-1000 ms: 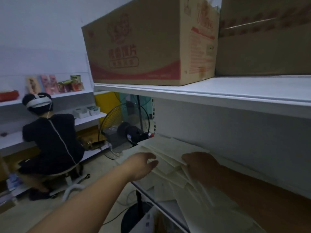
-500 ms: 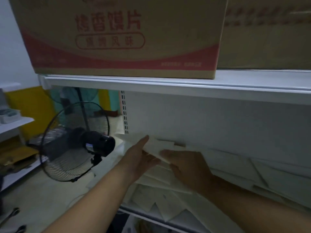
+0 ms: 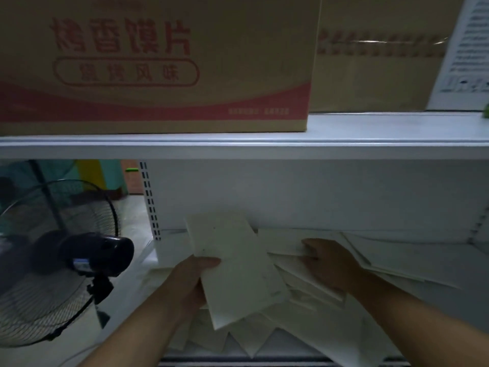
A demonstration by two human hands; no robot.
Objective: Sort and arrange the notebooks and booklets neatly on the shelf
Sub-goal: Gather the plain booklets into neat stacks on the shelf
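Since a moment ago my left hand (image 3: 194, 283) has lifted one pale booklet (image 3: 238, 268) off the pile, thumb clamped on its cover. My right hand (image 3: 330, 263) rests on the scattered booklets (image 3: 391, 258) on the shelf (image 3: 473, 263); whether it grips one, I cannot tell.

Red "烤香馍片" — on the cardboard box (image 3: 238, 49)

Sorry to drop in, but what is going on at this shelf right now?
A person is sorting at the lower shelf. Their left hand grips one pale booklet, held up above the scattered pile. The right hand rests on that pile; whether it grips anything is unclear. The pile lies overlapping, not yet stacked. A cardboard box sits on the shelf above, and a fan stands to the left.
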